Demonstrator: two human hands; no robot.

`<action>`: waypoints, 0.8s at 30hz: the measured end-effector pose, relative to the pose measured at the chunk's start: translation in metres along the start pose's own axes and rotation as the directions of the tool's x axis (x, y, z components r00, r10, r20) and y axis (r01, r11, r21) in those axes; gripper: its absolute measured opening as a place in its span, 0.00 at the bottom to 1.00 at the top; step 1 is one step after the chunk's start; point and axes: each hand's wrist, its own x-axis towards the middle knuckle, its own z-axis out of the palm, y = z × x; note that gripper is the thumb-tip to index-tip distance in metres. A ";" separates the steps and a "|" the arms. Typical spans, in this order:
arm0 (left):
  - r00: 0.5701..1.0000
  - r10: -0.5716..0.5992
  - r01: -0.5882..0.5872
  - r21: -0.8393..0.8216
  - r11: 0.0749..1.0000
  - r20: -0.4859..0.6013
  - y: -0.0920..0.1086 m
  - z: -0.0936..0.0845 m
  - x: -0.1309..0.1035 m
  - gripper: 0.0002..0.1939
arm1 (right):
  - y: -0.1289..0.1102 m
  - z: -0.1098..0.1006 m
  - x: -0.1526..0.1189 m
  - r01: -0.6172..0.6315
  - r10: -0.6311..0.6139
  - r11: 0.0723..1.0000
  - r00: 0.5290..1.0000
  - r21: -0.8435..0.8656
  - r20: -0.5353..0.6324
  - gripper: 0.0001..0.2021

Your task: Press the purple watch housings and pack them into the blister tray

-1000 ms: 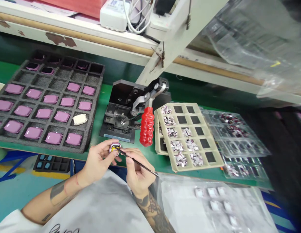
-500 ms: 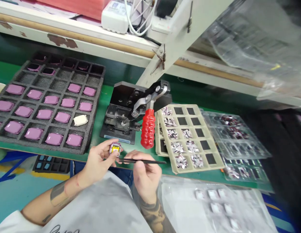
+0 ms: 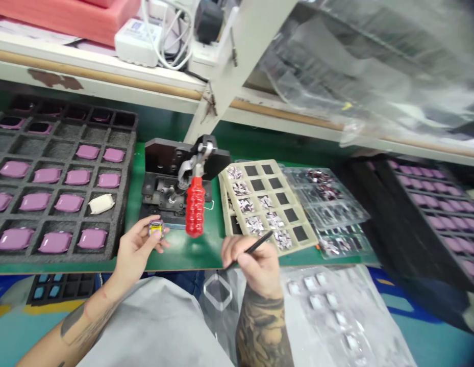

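Observation:
My left hand pinches a small purple watch case, its open side with a yellow part facing up and the thumb across its lower edge. Black tweezers are gripped in my right hand, slanting down to the left; their tips are hard to make out. Just below those tips shows a pale rounded-square outline over clear plastic; I cannot tell whether the tweezers touch it. Beyond my hands stands a black toggle-clamp fixture with a red ribbed handle.
At left, a dark foam tray carries purple cases and one cream case. A beige compartment tray with small parts and clear blister trays lie to the right. A white post rises behind.
My right hand has moved right, away from the watch case, taking the tweezers along and turning them. The left hand still holds the case. The whole view has shifted rightward.

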 end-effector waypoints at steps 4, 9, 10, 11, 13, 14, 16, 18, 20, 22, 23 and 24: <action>0.997 0.072 -0.072 0.150 0.986 0.002 -0.015 -0.009 0.003 0.23 | 0.001 -0.028 0.022 0.147 -0.472 0.659 0.844 -0.737 -0.254 0.05; 0.994 0.112 -0.113 0.276 0.955 0.021 -0.030 -0.021 -0.004 0.18 | 0.032 -0.015 0.013 0.457 -0.072 0.193 0.889 -0.868 0.452 0.12; 0.992 0.121 -0.124 0.296 0.947 0.029 -0.032 -0.024 -0.005 0.17 | 0.034 -0.015 0.011 0.483 0.006 0.151 0.872 -0.862 0.490 0.12; 0.991 0.130 -0.135 0.314 0.940 0.038 -0.034 -0.026 -0.006 0.16 | 0.034 -0.017 0.010 0.486 0.045 0.131 0.868 -0.864 0.495 0.13; 0.987 0.148 -0.158 0.346 0.925 0.056 -0.035 -0.028 -0.006 0.15 | 0.028 -0.033 0.015 0.404 0.033 0.126 0.911 -0.906 0.411 0.14; 0.985 0.156 -0.170 0.359 0.918 0.066 -0.035 -0.028 -0.006 0.15 | 0.021 -0.045 0.020 0.318 0.011 0.131 0.947 -0.939 0.322 0.15; 0.982 0.173 -0.190 0.377 0.907 0.080 -0.033 -0.027 -0.006 0.15 | 0.007 -0.073 0.035 0.109 0.010 0.135 0.994 -0.985 0.112 0.15; 0.979 0.185 -0.204 0.386 0.900 0.087 -0.030 -0.025 -0.006 0.15 | -0.004 -0.098 0.052 -0.031 0.093 0.120 0.995 -0.992 -0.020 0.13; 0.978 0.191 -0.211 0.392 0.895 0.090 -0.028 -0.023 -0.006 0.15 | -0.008 -0.113 0.065 -0.068 0.185 0.107 0.982 -0.992 -0.047 0.10; 0.978 0.188 -0.208 0.398 0.893 0.089 -0.027 -0.021 -0.006 0.16 | -0.003 -0.117 0.073 -0.068 0.227 0.116 0.973 -0.991 -0.040 0.07; 0.979 0.184 -0.203 0.401 0.893 0.087 -0.027 -0.021 -0.006 0.16 | 0.002 -0.116 0.074 -0.072 0.231 0.126 0.972 -0.989 -0.041 0.06; 0.980 0.179 -0.199 0.402 0.894 0.089 -0.027 -0.021 -0.006 0.16 | 0.007 -0.114 0.075 -0.082 0.234 0.139 0.971 -0.987 -0.048 0.06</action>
